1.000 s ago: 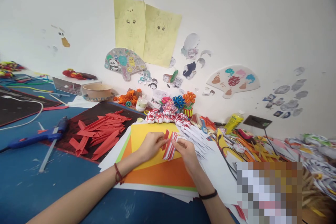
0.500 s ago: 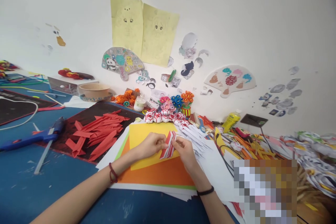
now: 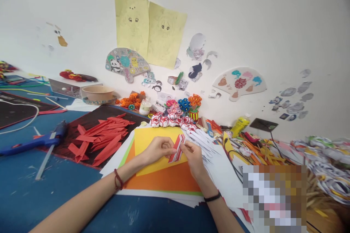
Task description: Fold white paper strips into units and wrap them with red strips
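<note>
A folded red and white paper piece point(image 3: 177, 150) is held up between my two hands, above a yellow sheet point(image 3: 147, 134) that lies on an orange sheet point(image 3: 169, 180). My left hand point(image 3: 160, 149) pinches its left side between thumb and fingers. On the right side, my right hand point(image 3: 191, 152) grips the folded strips near their upper end. White paper strips point(image 3: 203, 143) lie just beyond my right hand. Red folded strips point(image 3: 106, 136) are piled on a dark mat to the left.
A blue glue gun point(image 3: 51, 138) lies at the left. Behind the sheets sit a row of red-and-white folded pieces point(image 3: 171, 121), paper flowers point(image 3: 195, 101) and a white jar point(image 3: 145, 107). A yellow bottle point(image 3: 240, 125) and a black cable are at the right.
The red and white paper has tilted further to the right and shifted slightly. Both hands keep their hold on it, with small finger movements.
</note>
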A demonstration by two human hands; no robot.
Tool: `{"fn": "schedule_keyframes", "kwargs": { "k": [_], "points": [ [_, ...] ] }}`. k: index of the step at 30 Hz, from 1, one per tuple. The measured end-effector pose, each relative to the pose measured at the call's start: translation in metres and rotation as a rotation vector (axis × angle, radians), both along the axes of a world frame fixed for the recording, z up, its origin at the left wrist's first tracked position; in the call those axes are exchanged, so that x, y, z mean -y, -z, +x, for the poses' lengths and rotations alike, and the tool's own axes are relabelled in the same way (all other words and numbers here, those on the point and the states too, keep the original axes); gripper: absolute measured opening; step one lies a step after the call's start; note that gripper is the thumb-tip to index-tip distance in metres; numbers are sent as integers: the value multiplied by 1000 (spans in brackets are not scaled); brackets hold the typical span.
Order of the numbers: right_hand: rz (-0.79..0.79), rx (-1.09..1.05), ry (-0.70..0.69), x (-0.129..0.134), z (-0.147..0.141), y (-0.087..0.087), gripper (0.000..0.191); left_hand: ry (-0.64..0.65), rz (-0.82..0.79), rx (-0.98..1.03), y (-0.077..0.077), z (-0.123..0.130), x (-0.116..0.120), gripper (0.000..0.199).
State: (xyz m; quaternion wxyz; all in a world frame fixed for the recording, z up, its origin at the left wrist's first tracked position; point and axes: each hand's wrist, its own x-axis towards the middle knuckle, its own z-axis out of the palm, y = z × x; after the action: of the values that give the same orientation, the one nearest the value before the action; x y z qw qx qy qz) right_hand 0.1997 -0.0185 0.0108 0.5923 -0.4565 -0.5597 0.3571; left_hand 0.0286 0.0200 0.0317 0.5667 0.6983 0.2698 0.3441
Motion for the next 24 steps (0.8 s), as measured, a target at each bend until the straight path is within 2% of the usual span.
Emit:
{"fn": "schedule_keyframes", "kwargs": {
  "k": [3,11,18,24],
  "points": [
    [15,-6,7,0,1,-1,30,-23,26,26,0,0,0,33],
    [9,-35,-99,3,0,-4,21,-48,48,-39,2,-2,-3,35],
    [13,6,-79,1,2,-1,22,-37,54,5,4,-2,-4,37],
    [29,52,-66,1,3,0,25,-141,289,-150,-1,-5,-1,26]
  ]
}}
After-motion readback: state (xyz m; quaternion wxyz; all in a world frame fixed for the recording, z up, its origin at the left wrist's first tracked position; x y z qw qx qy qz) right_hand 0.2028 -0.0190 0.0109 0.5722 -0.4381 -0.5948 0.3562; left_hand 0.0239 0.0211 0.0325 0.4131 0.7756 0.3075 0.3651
